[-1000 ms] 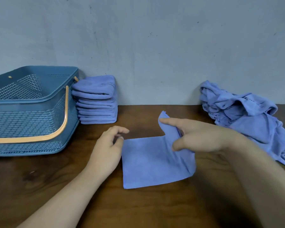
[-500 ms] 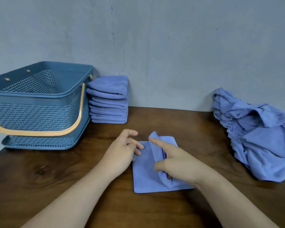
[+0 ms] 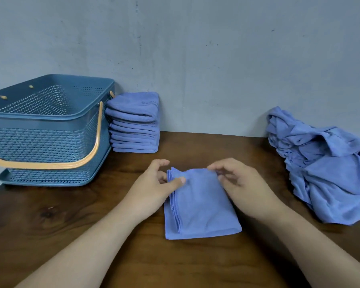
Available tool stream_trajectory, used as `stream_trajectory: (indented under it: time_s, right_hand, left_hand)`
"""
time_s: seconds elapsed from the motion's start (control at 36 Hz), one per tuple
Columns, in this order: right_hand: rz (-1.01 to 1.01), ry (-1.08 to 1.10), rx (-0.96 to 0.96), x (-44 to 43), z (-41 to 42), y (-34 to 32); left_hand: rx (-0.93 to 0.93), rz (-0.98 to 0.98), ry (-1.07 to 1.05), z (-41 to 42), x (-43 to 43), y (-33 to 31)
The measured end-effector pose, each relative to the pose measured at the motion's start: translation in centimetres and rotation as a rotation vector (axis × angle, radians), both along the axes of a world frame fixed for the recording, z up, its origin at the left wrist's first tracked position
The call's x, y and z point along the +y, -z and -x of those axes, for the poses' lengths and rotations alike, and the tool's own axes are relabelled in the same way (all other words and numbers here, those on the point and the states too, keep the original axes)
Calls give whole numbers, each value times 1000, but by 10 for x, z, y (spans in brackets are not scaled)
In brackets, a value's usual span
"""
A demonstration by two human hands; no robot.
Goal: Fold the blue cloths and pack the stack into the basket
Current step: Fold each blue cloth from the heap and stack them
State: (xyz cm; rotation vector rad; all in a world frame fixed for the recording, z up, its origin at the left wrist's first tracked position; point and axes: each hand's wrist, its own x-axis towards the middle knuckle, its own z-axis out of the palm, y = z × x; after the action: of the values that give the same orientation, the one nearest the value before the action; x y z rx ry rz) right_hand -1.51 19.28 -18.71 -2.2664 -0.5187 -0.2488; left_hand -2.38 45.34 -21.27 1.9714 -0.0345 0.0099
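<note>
A folded blue cloth (image 3: pixel 202 206) lies on the wooden table in front of me, its layered edges facing left. My left hand (image 3: pixel 154 188) pinches its far left corner, thumb on top. My right hand (image 3: pixel 237 181) is blurred at the far right corner, fingers curled at the cloth's edge. A stack of folded blue cloths (image 3: pixel 135 123) stands against the wall beside the blue basket (image 3: pixel 40 140). A heap of unfolded blue cloths (image 3: pixel 324 165) lies at the right.
The basket has an orange handle (image 3: pixel 71 165) lowered over its front and looks empty inside. The grey wall closes the table's far side. The table's left edge runs below the basket.
My right hand has laid the raised half of the cloth over to the left, making a narrower fold. Both hands have moved to its far corners.
</note>
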Motion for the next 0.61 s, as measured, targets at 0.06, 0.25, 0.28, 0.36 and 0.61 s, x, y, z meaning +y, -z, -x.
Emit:
stream_trajectory:
  time_s: [0.06, 0.25, 0.28, 0.36, 0.61]
  right_hand:
    - [132, -74, -39, -10, -2, 18]
    - [282, -150, 135, -13, -1, 30]
    - [321, -158, 146, -12, 0, 28]
    - [454, -163, 184, -7, 4, 23]
    - [668, -114, 271, 19, 15, 13]
  left_hand:
    - [-19, -9, -7, 0, -1, 2]
    - [-6, 13, -49, -7, 1, 6]
    - [1, 16, -52, -7, 2, 6]
    - [21, 7, -54, -8, 0, 6]
    - [47, 24, -135, -7, 0, 2]
